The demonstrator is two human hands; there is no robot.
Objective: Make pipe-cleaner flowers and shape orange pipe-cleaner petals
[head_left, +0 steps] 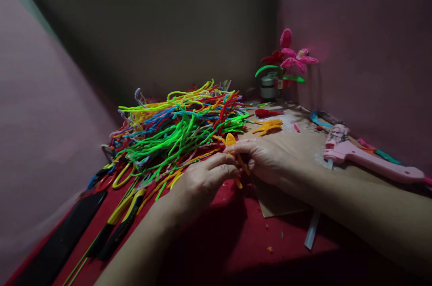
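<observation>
Both hands meet near the middle of the view around an orange pipe-cleaner petal (231,139). My right hand (259,155) pinches the petal from the right, its loose ends hanging below the fingers. From the left, my left hand (211,176) closes on the same petal, with the fingertips partly hidden. Just beyond lie several finished orange petals (268,127) on a cardboard sheet (290,137), beside a red petal piece (268,113). A large heap of coloured pipe cleaners (178,126) spreads to the left of the hands.
Yellow-and-black pliers (123,223) and a black flat object (64,236) lie at left on the red cloth (232,241). A pink glue gun (367,158) with a glue stick (313,230) rests at right. Pink pipe-cleaner flowers (299,59) stand behind by a small grey jar (268,88).
</observation>
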